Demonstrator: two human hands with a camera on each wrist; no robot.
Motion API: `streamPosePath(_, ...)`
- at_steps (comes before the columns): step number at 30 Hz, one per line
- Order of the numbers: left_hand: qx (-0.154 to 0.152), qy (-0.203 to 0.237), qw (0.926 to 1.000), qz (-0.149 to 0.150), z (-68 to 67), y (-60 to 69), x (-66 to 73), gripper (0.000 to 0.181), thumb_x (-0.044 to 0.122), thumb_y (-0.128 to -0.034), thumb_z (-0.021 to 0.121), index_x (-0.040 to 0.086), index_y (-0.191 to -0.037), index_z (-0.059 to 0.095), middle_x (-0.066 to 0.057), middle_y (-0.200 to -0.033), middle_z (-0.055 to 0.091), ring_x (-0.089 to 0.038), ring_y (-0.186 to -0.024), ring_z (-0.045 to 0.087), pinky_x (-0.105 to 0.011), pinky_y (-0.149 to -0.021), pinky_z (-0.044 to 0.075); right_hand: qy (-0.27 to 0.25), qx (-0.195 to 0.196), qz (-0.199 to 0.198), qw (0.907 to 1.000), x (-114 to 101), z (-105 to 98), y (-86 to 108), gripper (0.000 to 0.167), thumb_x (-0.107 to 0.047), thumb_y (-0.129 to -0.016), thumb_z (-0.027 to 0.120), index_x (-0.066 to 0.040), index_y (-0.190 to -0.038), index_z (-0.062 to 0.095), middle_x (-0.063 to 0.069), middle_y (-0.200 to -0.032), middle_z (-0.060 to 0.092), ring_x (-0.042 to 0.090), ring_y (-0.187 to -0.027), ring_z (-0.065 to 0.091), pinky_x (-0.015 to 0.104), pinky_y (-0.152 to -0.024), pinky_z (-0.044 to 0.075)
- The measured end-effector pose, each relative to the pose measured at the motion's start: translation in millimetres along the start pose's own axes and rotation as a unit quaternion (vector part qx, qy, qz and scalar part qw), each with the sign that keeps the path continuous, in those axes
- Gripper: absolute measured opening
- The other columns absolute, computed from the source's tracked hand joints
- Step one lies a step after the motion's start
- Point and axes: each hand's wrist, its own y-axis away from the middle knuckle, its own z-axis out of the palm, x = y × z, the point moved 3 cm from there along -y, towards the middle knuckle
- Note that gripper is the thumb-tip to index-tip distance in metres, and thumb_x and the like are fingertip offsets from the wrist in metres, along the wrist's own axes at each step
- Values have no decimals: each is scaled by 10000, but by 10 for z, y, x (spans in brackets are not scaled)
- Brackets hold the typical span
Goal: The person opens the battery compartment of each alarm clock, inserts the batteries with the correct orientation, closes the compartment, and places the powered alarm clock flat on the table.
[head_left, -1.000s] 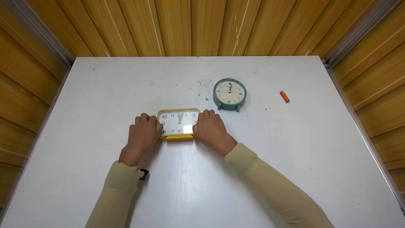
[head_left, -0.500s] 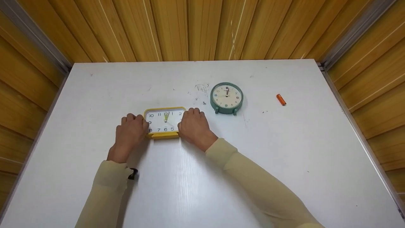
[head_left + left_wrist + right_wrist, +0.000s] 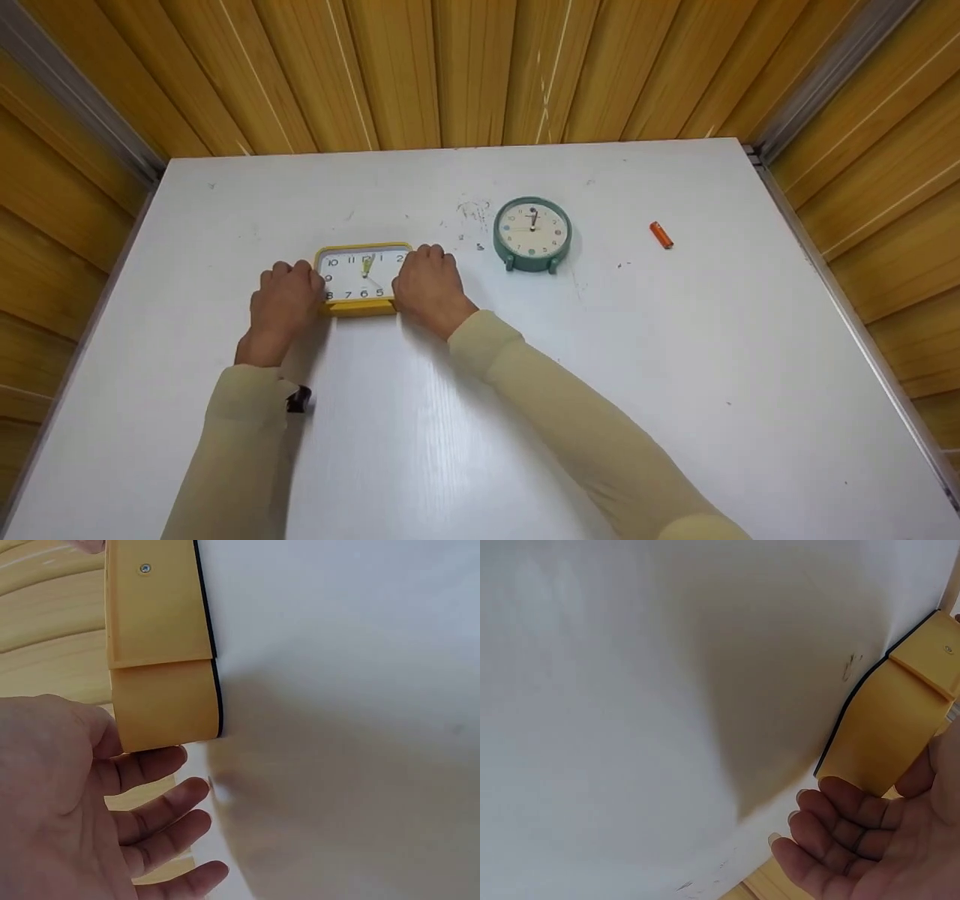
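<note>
A yellow rectangular alarm clock [image 3: 366, 277] with a white dial faces up on the left half of the table, its foot end toward me. My left hand [image 3: 285, 304] grips its left side, thumb at the front edge. At the opposite side my right hand [image 3: 431, 292] holds the clock the same way and hides part of the dial. In the left wrist view, the index finger [image 3: 154, 767] touches the clock's side, while the other fingers stand apart from it. The right wrist view shows the yellow underside [image 3: 885, 727] with a black back edge close to the table.
A round green clock [image 3: 532, 259] with two small feet lies right of the yellow one. Further right is an orange battery [image 3: 661, 235]. The white table [image 3: 637, 337] has dark scuffs near the green clock and wood-look panels [image 3: 472, 75] behind it.
Both hands have moved the yellow clock to the left and slightly away from me, widening its distance from the green clock. The head view has shifted a little. The grip looks unchanged.
</note>
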Motion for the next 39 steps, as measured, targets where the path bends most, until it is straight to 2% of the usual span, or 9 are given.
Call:
streamPosePath(5,-44,148,9998,-81,-38,-113,-56,541,276,-1142,288,-142,-1409,506,-308,-1235,524,-440,-1104,462,-628,-989,459,-330,-74,191,9992,-16,-27,-129,479,-375,-1146,385,22,-1272,624,118,-1105,625,248,-1022,567,388,-978,522)
streamPosePath(10,-124,274,9994,-193,-78,-175,-130,563,286,-1143,275,-154,-1414,499,-316,-1253,515,-445,-1122,459,-636,-1007,447,-476,-75,271,9985,-88,-51,-230,479,-347,-1151,366,34,-1291,620,119,-1114,615,238,-1029,565,381,-953,531)
streamPosePath(15,-164,310,9990,-260,-111,-235,-182,562,276,-1139,266,-163,-1406,492,-325,-1247,506,-452,-1110,457,-631,-998,447,-247,-107,189,9995,-148,-70,-316,449,-315,-1142,401,40,-1317,615,122,-1109,609,235,-1015,560,373,-933,544)
streamPosePath(20,-43,267,9992,-283,-143,-328,-182,557,277,-1144,277,-170,-1400,490,-328,-1234,505,-459,-1112,458,-625,-989,453,38,-67,141,9999,-164,-95,-407,424,-279,-1131,436,48,-1340,607,133,-1128,613,241,-1022,560,374,-940,548)
streamPosePath(29,32,-12,9996,-290,-141,-477,-232,536,243,-1149,249,-188,-1331,510,-349,-1208,512,-490,-1141,476,-645,-1013,457,-85,-134,189,9997,-209,-85,-534,415,-250,-1127,419,50,-1358,592,132,-1178,607,243,-1070,557,384,-967,530)
streamPosePath(33,9,71,9993,-379,-136,-506,-248,550,262,-1150,247,-179,-1363,496,-346,-1239,506,-484,-1158,469,-645,-1045,443,27,-116,118,9999,-213,-70,-559,418,-247,-1132,414,51,-1367,591,137,-1176,608,250,-1061,559,391,-962,537)
streamPosePath(39,187,185,9990,-349,-121,-500,-250,558,262,-1151,241,-178,-1375,502,-359,-1274,507,-497,-1186,481,-648,-1038,450,30,39,27,10000,-201,-40,-577,415,-249,-1132,412,60,-1337,598,134,-1147,603,247,-1028,551,386,-945,541)
